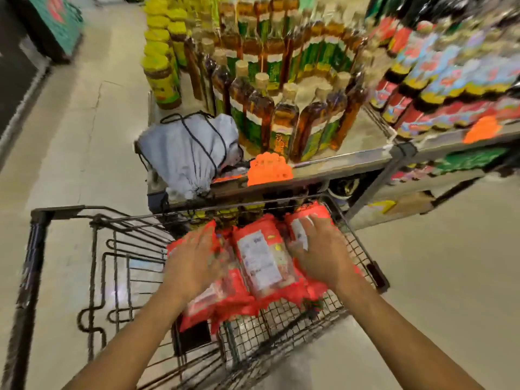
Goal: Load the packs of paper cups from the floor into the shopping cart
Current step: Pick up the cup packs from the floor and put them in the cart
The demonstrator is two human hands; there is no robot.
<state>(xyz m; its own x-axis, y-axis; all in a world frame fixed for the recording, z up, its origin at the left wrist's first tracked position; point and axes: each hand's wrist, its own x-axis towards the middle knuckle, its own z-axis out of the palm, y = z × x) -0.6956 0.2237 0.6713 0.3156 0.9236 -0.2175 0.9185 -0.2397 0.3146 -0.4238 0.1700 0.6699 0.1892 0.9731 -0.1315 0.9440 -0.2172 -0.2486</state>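
Note:
Several red packs of paper cups (263, 260) with white labels lie side by side in the right part of the wire shopping cart (284, 322). My left hand (194, 263) rests flat on the leftmost pack, fingers spread. My right hand (320, 251) presses on the rightmost pack near the cart's right wall. Both hands lie on top of the packs; neither clearly wraps around one. The image is blurred by motion.
A low display shelf (351, 157) with amber oil bottles (284, 108) stands just beyond the cart. A grey drawstring bag (191, 153) sits on its near corner, beside orange price tags (268, 168). The cart's folded child seat frame (118, 266) is at left. Aisle floor lies on both sides.

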